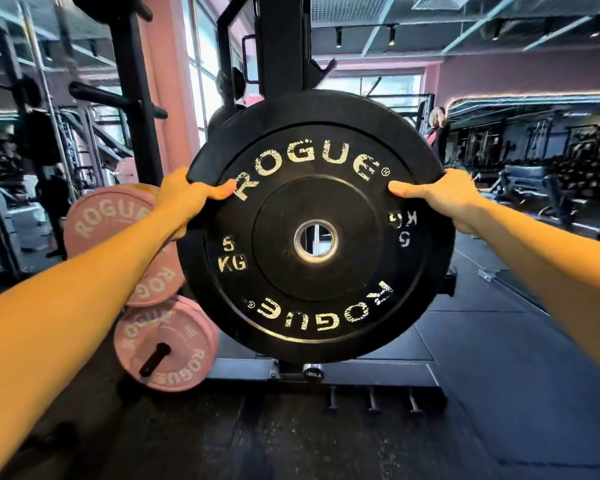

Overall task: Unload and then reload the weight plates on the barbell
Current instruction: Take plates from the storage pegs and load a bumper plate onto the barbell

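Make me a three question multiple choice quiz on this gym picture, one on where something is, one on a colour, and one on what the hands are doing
1. Where are the pink plates?
A. left of the black plate
B. right of it
C. on top of it

2. What colour is the plate being held?
A. pink
B. black
C. blue

3. How is it held?
A. left hand only
B. lying on the floor
C. both hands grip its rim

Answers: 1 A, they sit on pegs at lower left. 2 B, black with pale ROGUE lettering. 3 C, left hand and right hand hold opposite edges.
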`<state>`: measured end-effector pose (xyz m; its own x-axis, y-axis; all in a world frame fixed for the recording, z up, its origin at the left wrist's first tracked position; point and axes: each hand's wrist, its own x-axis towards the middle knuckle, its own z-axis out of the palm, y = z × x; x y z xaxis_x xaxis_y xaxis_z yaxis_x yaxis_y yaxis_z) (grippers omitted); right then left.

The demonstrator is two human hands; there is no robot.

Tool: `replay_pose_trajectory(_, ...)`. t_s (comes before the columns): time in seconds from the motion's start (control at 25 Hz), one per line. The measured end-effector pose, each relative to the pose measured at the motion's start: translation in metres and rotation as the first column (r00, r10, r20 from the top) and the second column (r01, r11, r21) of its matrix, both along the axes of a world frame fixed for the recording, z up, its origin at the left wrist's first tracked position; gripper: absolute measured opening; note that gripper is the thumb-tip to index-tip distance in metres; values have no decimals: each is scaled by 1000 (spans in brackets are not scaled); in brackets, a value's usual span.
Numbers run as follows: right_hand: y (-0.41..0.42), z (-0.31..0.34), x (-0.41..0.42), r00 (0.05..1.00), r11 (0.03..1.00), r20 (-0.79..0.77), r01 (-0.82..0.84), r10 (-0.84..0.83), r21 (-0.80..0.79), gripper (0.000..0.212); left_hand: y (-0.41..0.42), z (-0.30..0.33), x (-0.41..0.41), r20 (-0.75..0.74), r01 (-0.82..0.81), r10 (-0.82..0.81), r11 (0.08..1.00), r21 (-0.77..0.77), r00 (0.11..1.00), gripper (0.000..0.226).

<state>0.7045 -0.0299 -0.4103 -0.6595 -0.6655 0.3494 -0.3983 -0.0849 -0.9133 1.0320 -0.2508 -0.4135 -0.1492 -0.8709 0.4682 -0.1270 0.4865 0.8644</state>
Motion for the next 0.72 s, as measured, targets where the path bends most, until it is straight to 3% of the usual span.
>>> replay_pose_trajectory(0.08, 7, -30, 3, 1000, 1000, 4, 20, -20, 4, 70, 4, -31, 3, -13, 39, -39, 999, 16, 999, 65)
replay_pose_trajectory(0.32, 32, -112, 18, 1000, 1000, 2, 11, -11, 13, 61, 16, -115, 14, -17, 111, -110, 994, 23, 994, 69)
replay_pose_trajectory(0.52, 38, -159, 28, 999, 997, 17, 39, -41, 71, 76, 25, -165, 26, -25, 126, -125, 990, 63, 992, 79)
replay_pose_trajectory(0.64, 34, -184, 34, 999, 998, 17, 35, -36, 60, 90, 27, -189, 33, -36, 149, -146, 985, 86, 989, 70)
replay_pose_trajectory(0.72, 34, -198, 38, 1000, 998, 12, 26, -27, 54, 79, 27, -202, 34, -47, 142, -138, 985, 98, 989, 61)
